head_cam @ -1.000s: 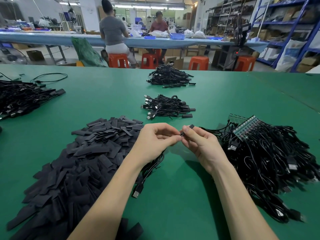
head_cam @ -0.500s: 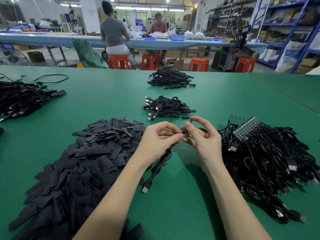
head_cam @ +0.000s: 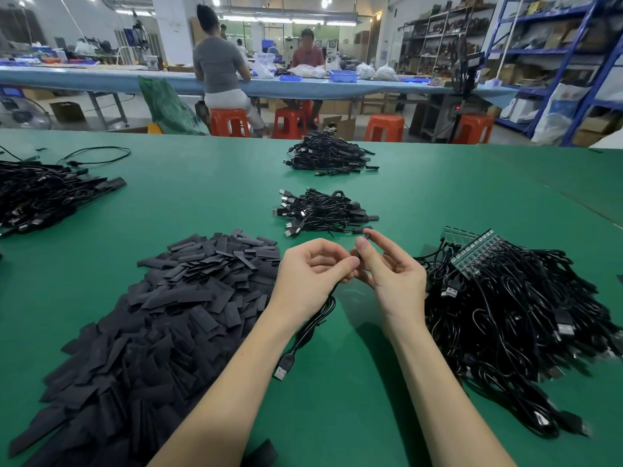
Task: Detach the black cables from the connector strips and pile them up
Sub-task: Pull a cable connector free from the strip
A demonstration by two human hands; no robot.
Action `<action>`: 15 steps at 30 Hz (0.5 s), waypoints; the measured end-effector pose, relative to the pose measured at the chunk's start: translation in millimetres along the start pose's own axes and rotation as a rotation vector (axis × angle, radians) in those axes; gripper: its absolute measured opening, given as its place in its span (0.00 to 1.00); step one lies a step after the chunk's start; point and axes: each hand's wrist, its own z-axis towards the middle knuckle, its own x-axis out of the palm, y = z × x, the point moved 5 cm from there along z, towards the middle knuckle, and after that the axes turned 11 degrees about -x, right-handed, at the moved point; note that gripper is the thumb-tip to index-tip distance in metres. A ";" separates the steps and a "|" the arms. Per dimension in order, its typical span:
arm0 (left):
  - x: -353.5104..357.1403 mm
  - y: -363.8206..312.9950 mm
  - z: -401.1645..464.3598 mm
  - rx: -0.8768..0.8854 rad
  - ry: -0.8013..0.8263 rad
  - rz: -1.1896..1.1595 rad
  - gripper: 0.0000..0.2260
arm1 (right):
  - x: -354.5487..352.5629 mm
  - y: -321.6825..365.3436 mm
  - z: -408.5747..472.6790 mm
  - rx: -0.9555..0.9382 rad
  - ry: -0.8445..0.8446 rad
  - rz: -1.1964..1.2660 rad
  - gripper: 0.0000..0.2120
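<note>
Both hands work over the middle of the green felt-covered bench [head_cam: 438,197]. The left hand [head_cam: 312,274] pinches a thin black USB cable [head_cam: 317,318] between thumb and forefinger, its metal plug dangling just above the felt. The right hand [head_cam: 392,274] pinches the cable's small black end piece [head_cam: 365,235] in its fingertips, the other fingers spread.

The risk, I'd say, is a slipped grip: that end piece is tiny, and a tug on the cord could flick it away or strain the joint.

By my count, two neat piles of freed cables sit toward the far edge, the nearer pile [head_cam: 320,212] closest. One big tangle [head_cam: 515,315] with green connector strips [head_cam: 472,254] lies at the right, one heap of flat black sleeves [head_cam: 161,315] at the left, and another cable mass [head_cam: 43,193] at the left edge.
</note>
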 end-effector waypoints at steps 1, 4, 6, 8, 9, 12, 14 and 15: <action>-0.9 0.0 1.0 0.008 -0.010 0.008 0.06 | 0.7 -1.5 -1.0 0.000 -0.011 0.004 0.14; -1.8 -0.5 0.8 0.024 -0.012 0.020 0.08 | 0.6 -4.5 -3.5 0.006 -0.038 0.011 0.12; -1.8 0.3 0.8 0.023 -0.013 0.030 0.07 | -0.5 -5.8 -3.9 0.002 -0.048 0.007 0.11; -0.6 1.8 1.6 -0.004 -0.006 0.053 0.05 | -0.7 -5.7 -3.7 -0.009 -0.062 0.001 0.11; -0.1 2.1 2.0 -0.024 -0.003 0.082 0.05 | -1.6 -5.4 -3.3 -0.013 -0.082 0.001 0.11; -3.8 4.1 4.1 -0.091 0.012 0.365 0.12 | -12.1 -1.9 2.1 -0.034 -0.198 0.022 0.11; -5.1 6.2 2.4 -0.123 0.062 0.599 0.14 | -22.8 0.9 7.5 -0.059 -0.283 0.049 0.11; -4.6 5.7 1.3 -0.122 0.077 0.656 0.13 | -26.5 1.5 9.4 -0.066 -0.310 0.058 0.10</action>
